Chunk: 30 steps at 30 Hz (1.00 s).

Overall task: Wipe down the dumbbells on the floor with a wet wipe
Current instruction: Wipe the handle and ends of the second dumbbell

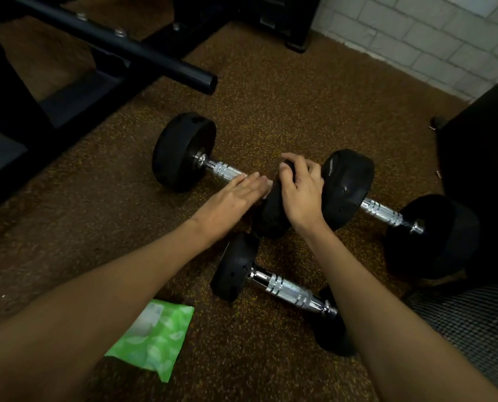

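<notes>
Right hand (pixel 300 188) clamps one head of the far dumbbell (pixel 224 170); left hand (pixel 236 197) rests flat-fingered on its handle. Open speckled floor (pixel 97 216) lies left of it.

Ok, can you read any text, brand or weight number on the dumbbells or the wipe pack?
No text is readable.
green wipe pack: pale label patch, too blurred to read.
left head of the rightmost dumbbell: small pale mark near its rim, too small to read.
Nothing else shows markings.

Dim, soft, wide-angle edge distortion
</notes>
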Each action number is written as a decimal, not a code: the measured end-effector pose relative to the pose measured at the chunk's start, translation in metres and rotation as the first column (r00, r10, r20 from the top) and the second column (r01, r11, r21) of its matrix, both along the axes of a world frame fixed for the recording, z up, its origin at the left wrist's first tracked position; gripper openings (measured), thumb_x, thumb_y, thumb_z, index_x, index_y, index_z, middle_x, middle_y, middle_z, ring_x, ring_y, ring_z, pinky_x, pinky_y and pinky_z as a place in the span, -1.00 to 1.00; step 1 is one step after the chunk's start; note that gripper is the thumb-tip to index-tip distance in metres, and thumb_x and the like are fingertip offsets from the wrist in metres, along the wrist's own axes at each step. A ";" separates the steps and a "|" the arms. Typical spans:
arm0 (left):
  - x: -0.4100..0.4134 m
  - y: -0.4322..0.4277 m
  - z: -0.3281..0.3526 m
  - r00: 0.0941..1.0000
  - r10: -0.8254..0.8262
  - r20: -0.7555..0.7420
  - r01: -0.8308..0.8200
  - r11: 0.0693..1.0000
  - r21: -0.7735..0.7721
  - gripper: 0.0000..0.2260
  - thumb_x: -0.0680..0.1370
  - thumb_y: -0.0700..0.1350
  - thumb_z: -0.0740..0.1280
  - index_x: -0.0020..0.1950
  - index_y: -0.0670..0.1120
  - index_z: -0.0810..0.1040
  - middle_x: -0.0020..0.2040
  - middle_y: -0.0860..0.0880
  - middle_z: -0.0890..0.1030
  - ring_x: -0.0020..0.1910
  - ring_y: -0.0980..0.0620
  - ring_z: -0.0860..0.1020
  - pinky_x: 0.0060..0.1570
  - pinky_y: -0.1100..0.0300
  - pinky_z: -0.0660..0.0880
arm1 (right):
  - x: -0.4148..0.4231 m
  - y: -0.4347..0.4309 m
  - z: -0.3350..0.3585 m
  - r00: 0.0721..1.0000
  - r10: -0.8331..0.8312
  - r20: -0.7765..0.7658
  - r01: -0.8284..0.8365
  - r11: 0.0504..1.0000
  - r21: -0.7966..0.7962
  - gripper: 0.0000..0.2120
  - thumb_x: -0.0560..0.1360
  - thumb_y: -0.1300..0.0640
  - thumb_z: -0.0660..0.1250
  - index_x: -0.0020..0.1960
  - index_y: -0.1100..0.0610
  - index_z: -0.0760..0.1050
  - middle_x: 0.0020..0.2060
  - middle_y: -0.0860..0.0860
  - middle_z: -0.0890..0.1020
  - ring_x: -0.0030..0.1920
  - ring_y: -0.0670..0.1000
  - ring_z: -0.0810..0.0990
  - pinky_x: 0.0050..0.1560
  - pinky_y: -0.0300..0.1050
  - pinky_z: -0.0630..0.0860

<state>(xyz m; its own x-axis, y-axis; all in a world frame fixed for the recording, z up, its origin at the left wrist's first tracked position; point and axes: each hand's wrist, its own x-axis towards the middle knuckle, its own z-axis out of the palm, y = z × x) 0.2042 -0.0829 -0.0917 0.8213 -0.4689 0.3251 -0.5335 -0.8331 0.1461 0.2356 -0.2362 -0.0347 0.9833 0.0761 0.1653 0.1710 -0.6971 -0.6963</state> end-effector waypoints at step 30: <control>0.012 -0.019 0.031 0.980 0.121 -0.160 -0.070 0.955 0.289 -0.44 0.54 -0.33 0.16 0.51 -0.22 0.08 0.51 -0.16 0.20 0.52 -0.06 0.12 0.47 0.13 -0.07 | -0.007 0.000 -0.011 0.999 0.008 0.045 -0.006 0.999 -0.039 -0.71 0.61 0.00 0.13 0.29 -0.02 0.42 0.29 0.09 0.38 0.39 0.04 0.23 0.31 -0.17 0.04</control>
